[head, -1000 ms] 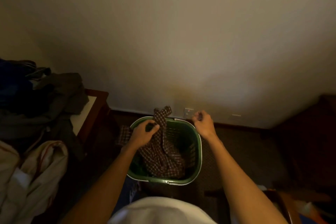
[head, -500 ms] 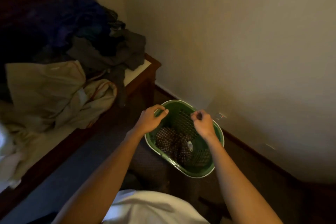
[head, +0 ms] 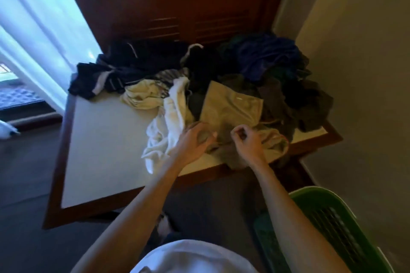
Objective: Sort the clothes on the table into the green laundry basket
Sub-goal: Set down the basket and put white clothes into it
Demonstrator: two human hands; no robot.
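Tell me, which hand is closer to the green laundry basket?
The right hand. It hovers over the beige garment at the table's near edge, up and left of the green laundry basket on the floor. The left hand lies farther left, beside the white cloth.

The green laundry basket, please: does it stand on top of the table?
No, the green laundry basket stands on the floor, below and to the right of the table.

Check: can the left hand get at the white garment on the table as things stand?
Probably yes. The left hand hovers right beside the white garment, which lies on top at the pile's near edge with nothing over it; the right hand is clear on the other side.
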